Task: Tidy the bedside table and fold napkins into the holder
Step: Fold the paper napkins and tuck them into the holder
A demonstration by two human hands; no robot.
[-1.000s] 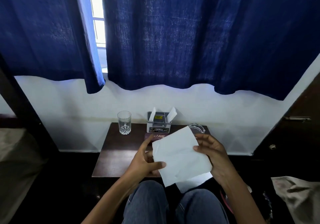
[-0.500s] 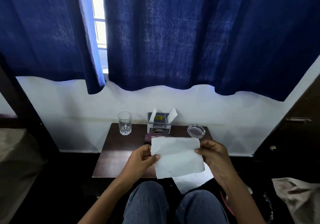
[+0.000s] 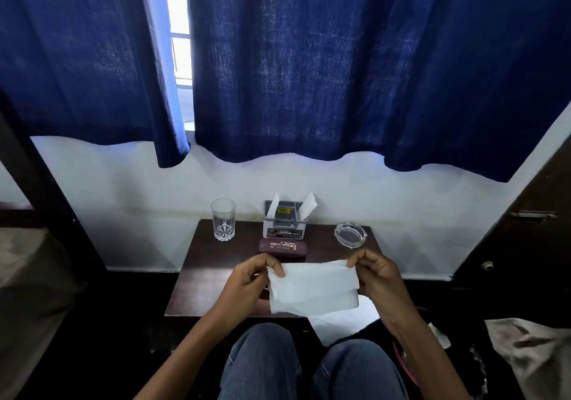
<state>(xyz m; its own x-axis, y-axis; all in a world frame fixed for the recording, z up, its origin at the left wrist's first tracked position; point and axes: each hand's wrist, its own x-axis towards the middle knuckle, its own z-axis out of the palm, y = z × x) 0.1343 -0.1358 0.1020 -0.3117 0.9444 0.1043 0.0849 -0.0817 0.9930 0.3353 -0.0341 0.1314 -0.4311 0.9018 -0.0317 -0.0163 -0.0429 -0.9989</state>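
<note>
Hanging folded over the near edge of the dark surface (image 3: 197,294), the white napkin (image 3: 312,288) is pinched at its top corners by the fingers of the left hand (image 3: 247,282) and right hand (image 3: 378,276). Behind it lie a maroon case (image 3: 282,247), then the holder (image 3: 285,223) with two napkins upright, a glass (image 3: 223,219) to its left and an ashtray (image 3: 350,234) to its right.

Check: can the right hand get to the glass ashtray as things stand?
Probably yes, once freed. The right hand is pinching the napkin, but the ashtray sits just beyond it on the table with nothing between.
</note>
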